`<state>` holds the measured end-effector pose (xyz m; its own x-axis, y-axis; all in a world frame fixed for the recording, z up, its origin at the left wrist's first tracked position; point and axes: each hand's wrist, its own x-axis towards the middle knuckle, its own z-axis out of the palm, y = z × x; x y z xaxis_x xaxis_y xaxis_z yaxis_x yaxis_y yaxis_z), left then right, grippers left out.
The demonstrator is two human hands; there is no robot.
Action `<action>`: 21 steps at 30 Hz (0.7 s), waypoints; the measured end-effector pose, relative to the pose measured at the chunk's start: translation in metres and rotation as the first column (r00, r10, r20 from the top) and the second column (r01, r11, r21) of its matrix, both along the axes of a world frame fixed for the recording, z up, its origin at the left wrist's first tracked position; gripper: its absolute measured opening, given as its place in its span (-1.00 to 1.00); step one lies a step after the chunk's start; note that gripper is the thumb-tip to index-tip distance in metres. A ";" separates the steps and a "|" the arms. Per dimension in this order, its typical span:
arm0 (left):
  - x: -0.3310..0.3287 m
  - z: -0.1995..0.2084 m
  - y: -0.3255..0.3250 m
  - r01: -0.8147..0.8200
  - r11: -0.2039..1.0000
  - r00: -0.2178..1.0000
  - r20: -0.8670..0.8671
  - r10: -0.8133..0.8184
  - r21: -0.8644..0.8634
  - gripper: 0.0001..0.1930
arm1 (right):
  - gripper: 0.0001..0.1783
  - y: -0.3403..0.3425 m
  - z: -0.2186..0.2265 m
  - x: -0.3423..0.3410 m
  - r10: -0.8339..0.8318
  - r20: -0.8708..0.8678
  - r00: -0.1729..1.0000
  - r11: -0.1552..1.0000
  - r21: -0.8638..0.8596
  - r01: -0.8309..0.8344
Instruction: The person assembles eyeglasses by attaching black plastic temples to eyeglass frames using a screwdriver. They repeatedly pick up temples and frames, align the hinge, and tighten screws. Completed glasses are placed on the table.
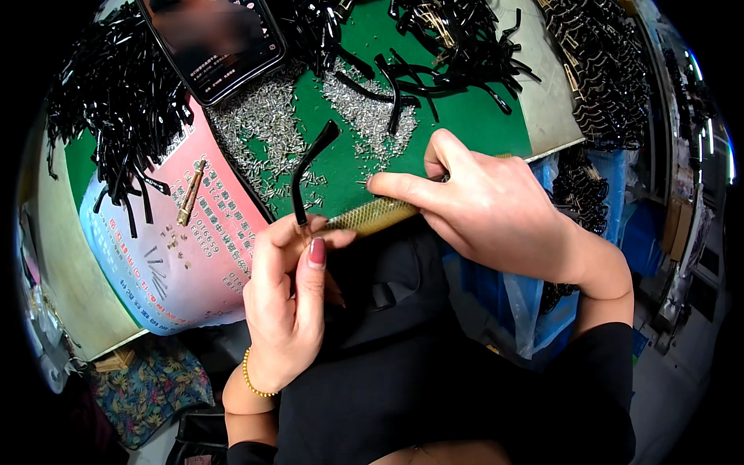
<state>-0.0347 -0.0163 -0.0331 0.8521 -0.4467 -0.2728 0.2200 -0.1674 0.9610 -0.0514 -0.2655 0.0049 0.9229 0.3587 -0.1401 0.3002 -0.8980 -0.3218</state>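
Between the fingertips and thumb of my left hand (pixel 291 287) is a black eyeglass temple (pixel 304 174), its curved end pointing up and away. My right hand (pixel 496 205) is closed around a yellow tool handle (pixel 376 215) with a cross-hatched grip. The handle slants down to the left, and its near end reaches my left fingertips; its working tip cannot be made out. My right index finger stretches toward a heap of small silver screws (pixel 368 116) on the green mat (pixel 484 136). Other loose black temples (pixel 394 97) lie beyond this heap.
A phone (pixel 221 54) with its screen lit lies at the far left beside a big pile of black temples (pixel 116 93). Gold-coloured metal strips (pixel 192 194) rest on a pink-and-blue printed sheet (pixel 174 287). Blue crates (pixel 535 306) stand below the table's right edge.
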 end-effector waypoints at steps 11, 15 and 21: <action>0.013 0.001 0.001 -0.030 0.993 0.999 0.019 0.028 0.117 -0.78 | -0.47 0.010 0.010 0.015 0.039 -0.366 0.930 0.950 0.303 0.080; 0.012 -0.004 0.001 -0.026 0.988 0.988 0.157 0.002 0.150 -0.78 | -0.47 0.029 0.031 0.032 0.114 -0.909 0.401 0.642 0.375 0.668; 0.013 -0.006 -0.001 -0.038 0.971 0.933 0.356 -0.050 0.236 -0.75 | -0.44 0.034 0.031 0.036 0.142 -0.925 0.353 0.576 0.367 0.731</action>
